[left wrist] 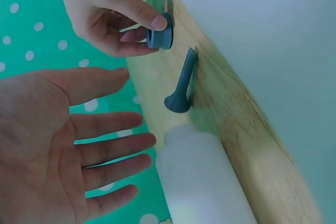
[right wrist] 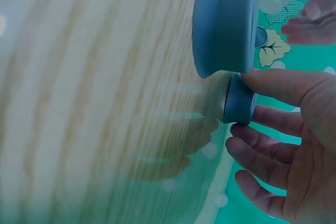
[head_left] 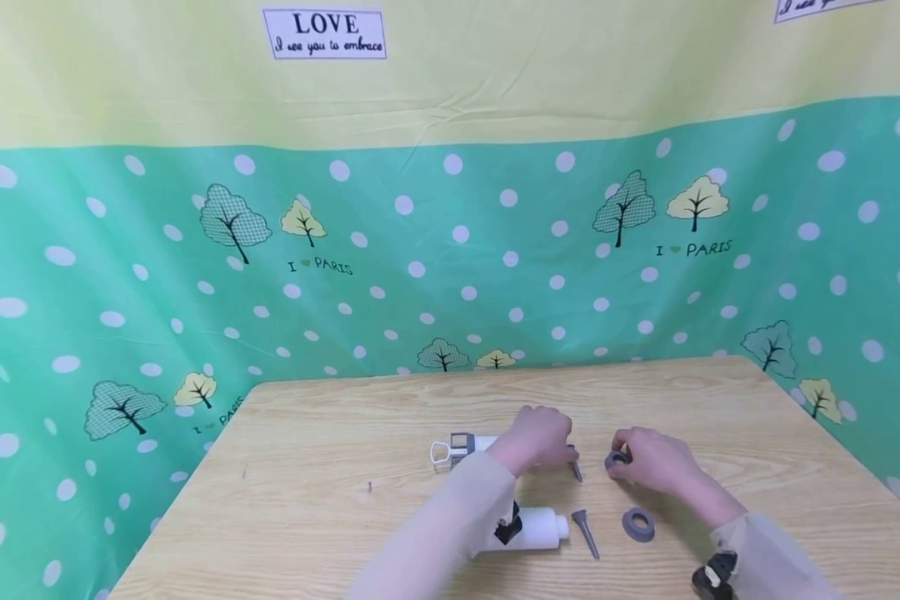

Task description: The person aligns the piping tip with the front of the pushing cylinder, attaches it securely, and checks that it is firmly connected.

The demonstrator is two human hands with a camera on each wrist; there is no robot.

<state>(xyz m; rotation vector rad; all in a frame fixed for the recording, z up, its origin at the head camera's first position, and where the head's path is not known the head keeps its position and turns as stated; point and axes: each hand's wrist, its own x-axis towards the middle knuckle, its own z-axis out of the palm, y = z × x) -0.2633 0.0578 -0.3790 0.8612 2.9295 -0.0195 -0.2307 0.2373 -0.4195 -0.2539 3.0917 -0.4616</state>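
Between thumb and fingers, my right hand (head_left: 656, 460) pinches a grey ring-shaped collar (head_left: 617, 460), low over the table. The right wrist view shows that collar (right wrist: 240, 100) at the thumb and fingertips, behind a larger flared ring (right wrist: 226, 27). My left hand (head_left: 532, 437) reaches over the far white bottle (head_left: 486, 443) and covers part of it. In the left wrist view its fingers (left wrist: 118, 150) are straight and spread, holding nothing. A grey stem with a flared end (left wrist: 182, 82) lies past the fingertips, near the bottle's mouth (left wrist: 179, 134).
A second white bottle (head_left: 540, 529) lies nearer, partly behind my left sleeve. Beside it are another grey flared stem (head_left: 587, 533) and a flared grey ring (head_left: 638, 524). A grey-and-white piece with a loop (head_left: 457, 448) is at the far bottle's left end. A tiny piece (head_left: 370, 487) lies farther left.
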